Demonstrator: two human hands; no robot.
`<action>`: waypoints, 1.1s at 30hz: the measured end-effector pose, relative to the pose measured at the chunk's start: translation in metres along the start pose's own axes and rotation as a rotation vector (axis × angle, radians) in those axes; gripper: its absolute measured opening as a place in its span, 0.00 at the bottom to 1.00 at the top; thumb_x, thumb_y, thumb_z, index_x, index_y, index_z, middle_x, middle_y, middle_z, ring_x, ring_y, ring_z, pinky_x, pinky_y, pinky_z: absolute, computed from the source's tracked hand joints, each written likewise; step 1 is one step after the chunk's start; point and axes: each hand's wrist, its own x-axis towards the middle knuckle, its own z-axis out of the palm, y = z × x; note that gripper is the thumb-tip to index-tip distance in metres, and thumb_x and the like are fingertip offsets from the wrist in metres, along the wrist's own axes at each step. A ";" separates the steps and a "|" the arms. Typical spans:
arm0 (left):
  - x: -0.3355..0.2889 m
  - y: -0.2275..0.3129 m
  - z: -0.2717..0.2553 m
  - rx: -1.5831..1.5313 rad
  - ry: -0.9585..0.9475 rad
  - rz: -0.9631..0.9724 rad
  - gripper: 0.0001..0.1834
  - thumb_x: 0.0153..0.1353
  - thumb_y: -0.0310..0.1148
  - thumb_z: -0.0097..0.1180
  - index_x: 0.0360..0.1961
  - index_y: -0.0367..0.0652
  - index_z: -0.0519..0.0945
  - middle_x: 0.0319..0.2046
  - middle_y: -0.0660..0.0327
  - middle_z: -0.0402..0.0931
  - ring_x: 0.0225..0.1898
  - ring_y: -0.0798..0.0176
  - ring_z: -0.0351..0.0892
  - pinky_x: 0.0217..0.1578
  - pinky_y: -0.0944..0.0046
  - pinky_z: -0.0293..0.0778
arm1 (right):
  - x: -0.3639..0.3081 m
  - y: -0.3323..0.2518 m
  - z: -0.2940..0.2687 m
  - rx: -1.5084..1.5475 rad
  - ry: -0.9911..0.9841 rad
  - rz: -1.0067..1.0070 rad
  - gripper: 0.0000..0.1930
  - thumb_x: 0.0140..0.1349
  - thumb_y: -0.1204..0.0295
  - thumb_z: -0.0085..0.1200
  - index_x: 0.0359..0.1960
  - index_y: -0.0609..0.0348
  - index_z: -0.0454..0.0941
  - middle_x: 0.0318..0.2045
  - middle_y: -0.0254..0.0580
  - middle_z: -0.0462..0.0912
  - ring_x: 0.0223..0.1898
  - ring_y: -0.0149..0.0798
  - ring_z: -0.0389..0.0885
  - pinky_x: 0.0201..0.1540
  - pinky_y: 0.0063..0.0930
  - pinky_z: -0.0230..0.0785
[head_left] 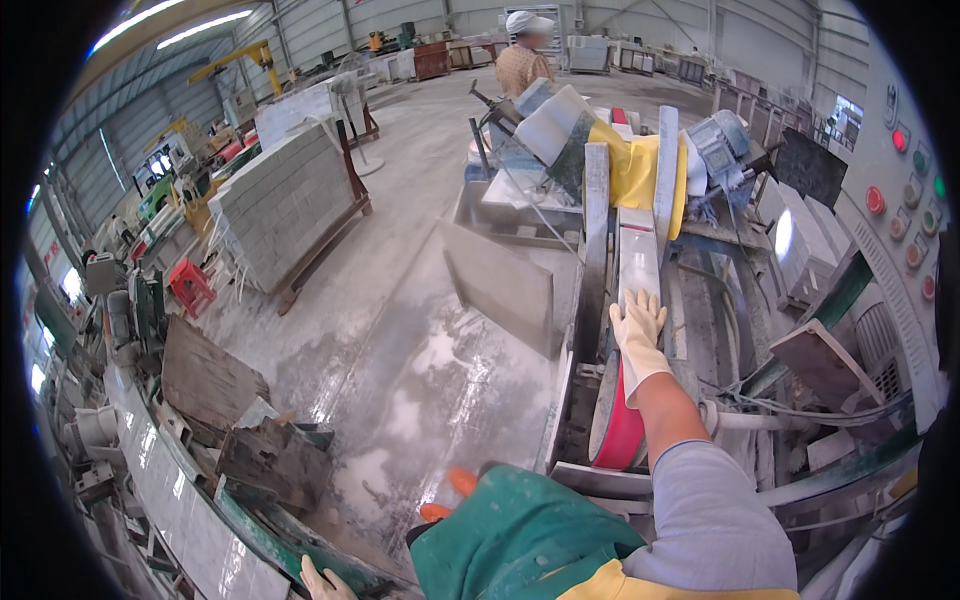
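My right hand (641, 333), in a cream rubber glove, lies with its fingers stretched out on the near end of a pale, shiny stone strip (638, 262). That strip runs away from me under the yellow cover (640, 170) of a machine. A red-edged belt wheel (618, 425) shows just below the hand. At the bottom edge my left hand (325, 582), also gloved, has its fingers apart beside the green rail (275, 540) of a second machine. A long grey-white stone strip (175, 500) lies along that machine. Part of the left hand is cut off by the frame.
A control panel (910, 190) with lit buttons stands at the right. A tilted stone slab (500, 285) leans near the machine, above a wet floor. Stacked stone blocks (290, 205) and a red stool (190, 287) are at the left. Another person (525, 60) stands beyond the machine.
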 end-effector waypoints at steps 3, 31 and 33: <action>0.000 0.000 0.001 -0.011 0.035 0.036 0.24 0.70 0.33 0.51 0.65 0.37 0.71 0.60 0.41 0.73 0.60 0.40 0.73 0.63 0.50 0.67 | -0.006 -0.003 -0.008 -0.008 -0.036 0.025 0.29 0.68 0.51 0.48 0.69 0.41 0.67 0.72 0.39 0.63 0.75 0.45 0.53 0.73 0.64 0.43; 0.000 -0.008 0.019 -0.158 0.247 -0.003 0.23 0.55 0.23 0.53 0.55 0.38 0.79 0.52 0.45 0.80 0.55 0.41 0.77 0.58 0.49 0.72 | -0.047 0.025 -0.019 -0.052 0.010 -0.035 0.33 0.56 0.48 0.61 0.64 0.38 0.74 0.60 0.46 0.78 0.61 0.56 0.76 0.64 0.51 0.68; 0.001 -0.009 0.018 -0.149 0.246 0.015 0.23 0.57 0.23 0.57 0.56 0.36 0.77 0.54 0.44 0.79 0.58 0.42 0.76 0.64 0.51 0.68 | -0.025 0.029 -0.019 -0.048 -0.083 0.060 0.42 0.51 0.39 0.64 0.67 0.38 0.70 0.66 0.55 0.70 0.65 0.60 0.70 0.66 0.54 0.64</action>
